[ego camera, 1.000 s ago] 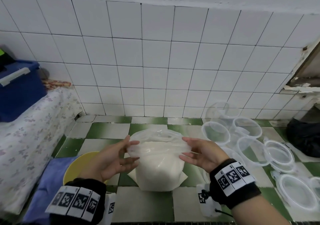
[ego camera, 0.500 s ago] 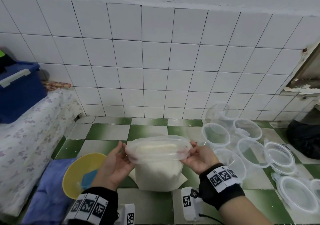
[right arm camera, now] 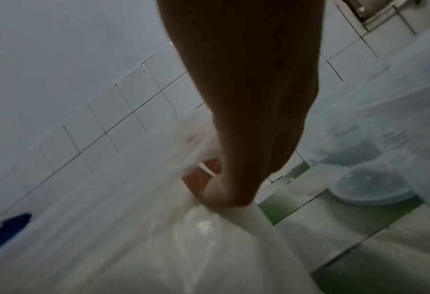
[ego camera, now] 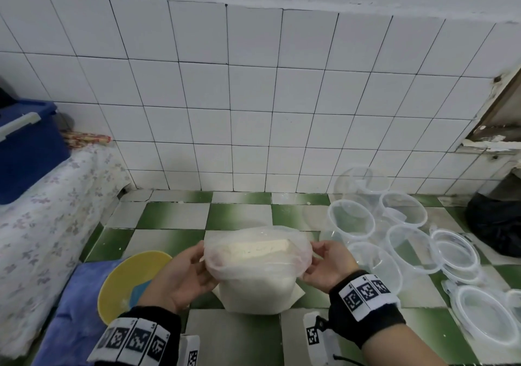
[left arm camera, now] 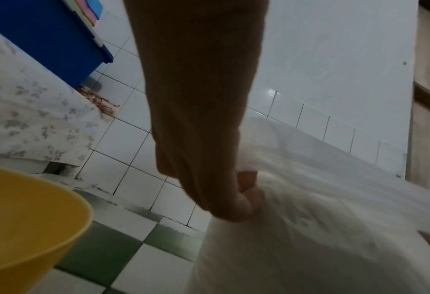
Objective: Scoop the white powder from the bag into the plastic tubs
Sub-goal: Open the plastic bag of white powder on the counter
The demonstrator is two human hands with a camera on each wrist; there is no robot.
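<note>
- The white tiled wall (ego camera: 253,106) fills the upper half of the head view, and the green-and-white checkered floor (ego camera: 174,216) runs along its foot across the lower half.
- A bed under a flowered cloth (ego camera: 42,219) takes the left edge of the frame, with a blue bin (ego camera: 28,151) on it at upper left.
- A blue cloth (ego camera: 76,317) lies on the floor at lower left, and a yellow bowl (ego camera: 124,281) sits on it, just left of the left wrist.
- The bag (ego camera: 256,275) of white powder (ego camera: 253,248) stands on the floor at lower centre of the frame, its mouth pulled wide so the powder shows inside.
- The clear plastic tubs (ego camera: 352,219) cluster on the floor at right of the bag, all empty as far as can be seen; loose clear lids (ego camera: 485,315) lie at lower right, and a black bag (ego camera: 499,224) sits at the right edge.
- The left hand (ego camera: 183,275) pinches the left side of the bag's rim, with the thumb above and the fingers curled under the plastic; the left wrist view shows the fingers (left arm camera: 244,201) tucked into the film.
- The right hand (ego camera: 329,264) pinches the right side of the rim the same way; in the right wrist view its fingers (right arm camera: 224,195) are curled against the plastic, though that picture is blurred.
- Both wrists carry black bands with square-patterned markers (ego camera: 366,292).
</note>
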